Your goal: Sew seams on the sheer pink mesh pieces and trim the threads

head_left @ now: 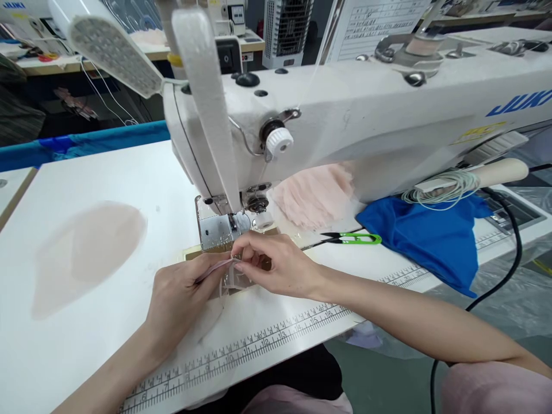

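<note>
My left hand (183,290) pinches a thin strip of sheer pink fabric (218,265) between thumb and fingers. At the strip's right end, my right hand (276,261) has its thumb and forefinger closed on the same fabric. Both hands are in front of the needle area of a white sewing machine (345,109), close to its metal needle plate (215,230). Part of the sheer fabric hangs below my fingertips. Left of my hands, a sheer beige fabric piece (92,247) lies flat on the white table (164,184).
Green-handled thread snips (357,238) lie right of my hands, near a blue cloth (425,236). Gathered pink fabric (317,195) sits under the machine arm. A ruler strip (259,345) runs along the table's front edge. A black cable (515,247) hangs at right.
</note>
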A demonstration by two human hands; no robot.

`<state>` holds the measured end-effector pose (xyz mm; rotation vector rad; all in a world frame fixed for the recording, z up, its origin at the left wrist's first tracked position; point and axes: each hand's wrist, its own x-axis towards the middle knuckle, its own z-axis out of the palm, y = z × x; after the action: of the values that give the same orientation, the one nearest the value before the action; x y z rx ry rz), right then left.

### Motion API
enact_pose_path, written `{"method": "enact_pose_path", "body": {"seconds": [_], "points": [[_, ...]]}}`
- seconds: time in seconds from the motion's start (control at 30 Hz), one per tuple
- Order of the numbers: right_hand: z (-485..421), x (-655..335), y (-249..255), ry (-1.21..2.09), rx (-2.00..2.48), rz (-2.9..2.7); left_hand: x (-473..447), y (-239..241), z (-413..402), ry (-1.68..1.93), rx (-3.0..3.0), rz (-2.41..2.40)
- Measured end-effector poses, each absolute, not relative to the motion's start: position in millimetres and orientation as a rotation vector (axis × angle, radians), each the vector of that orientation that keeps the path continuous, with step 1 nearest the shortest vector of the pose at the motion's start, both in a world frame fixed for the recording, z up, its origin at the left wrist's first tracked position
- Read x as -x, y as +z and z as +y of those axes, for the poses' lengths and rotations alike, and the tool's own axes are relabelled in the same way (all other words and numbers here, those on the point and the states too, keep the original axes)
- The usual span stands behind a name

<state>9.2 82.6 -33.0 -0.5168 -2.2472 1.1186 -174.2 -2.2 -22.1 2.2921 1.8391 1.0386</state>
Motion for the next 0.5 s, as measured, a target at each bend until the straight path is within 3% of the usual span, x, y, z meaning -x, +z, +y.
{"method": "enact_pose_path", "body": {"seconds": [0.3,0.5], "points": [[84.7,-9.7,-38.2,0.804,0.38,-2.261,174.4,-18.5,-4.1,1.053,-2.382,1.83],[88.8,-14.4,-39.0,0.063,0.186,-2.187,174.6,-21.8,-6.7,1.01,-2.453,1.745]]}}
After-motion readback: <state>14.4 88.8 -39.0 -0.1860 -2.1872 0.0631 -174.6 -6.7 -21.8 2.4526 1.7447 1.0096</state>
